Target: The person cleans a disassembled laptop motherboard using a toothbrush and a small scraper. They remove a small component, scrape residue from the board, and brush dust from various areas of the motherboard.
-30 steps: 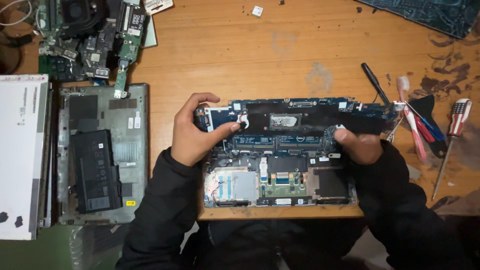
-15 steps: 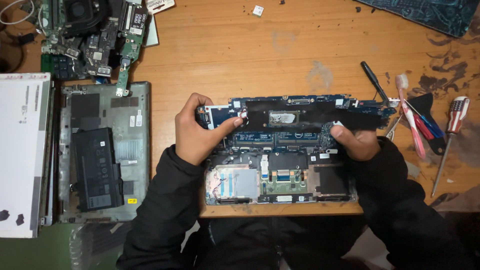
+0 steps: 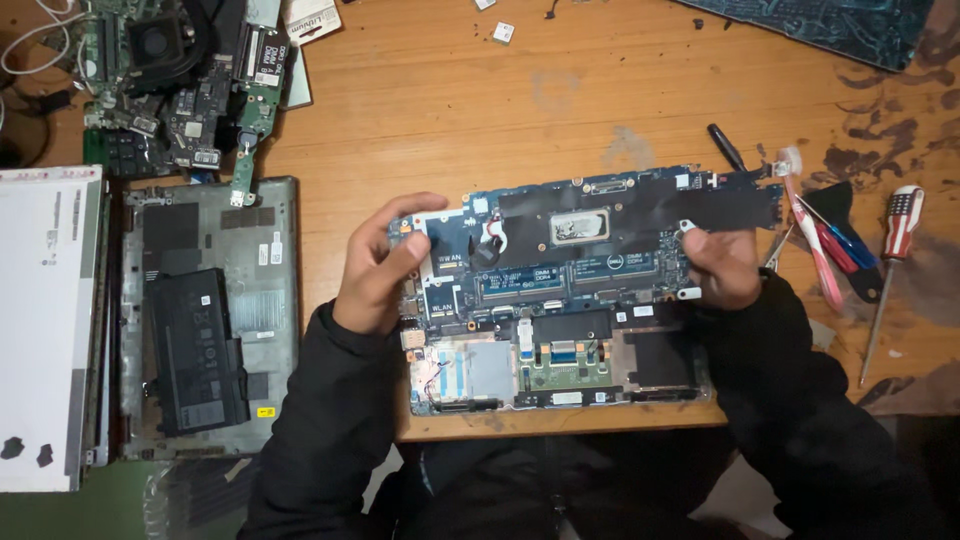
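Observation:
A blue laptop motherboard (image 3: 580,235) with a black film and a bare silver chip is lifted and tilted above an open laptop base (image 3: 560,370) at the table's near edge. My left hand (image 3: 385,265) grips the board's left end, thumb on top. My right hand (image 3: 720,265) holds its right end between fingers and thumb. Both arms are in dark sleeves. The base underneath shows a touchpad board, speakers and small cables.
A grey laptop bottom cover with a black battery (image 3: 195,345) lies at the left, beside a white panel (image 3: 45,320). Loose circuit boards and a fan (image 3: 170,75) sit at the back left. Screwdrivers and tools (image 3: 850,250) lie at the right. A dark mat (image 3: 830,25) is at the back right.
The motherboard has come up from the laptop base and now tilts higher in both hands; the hands rose with it.

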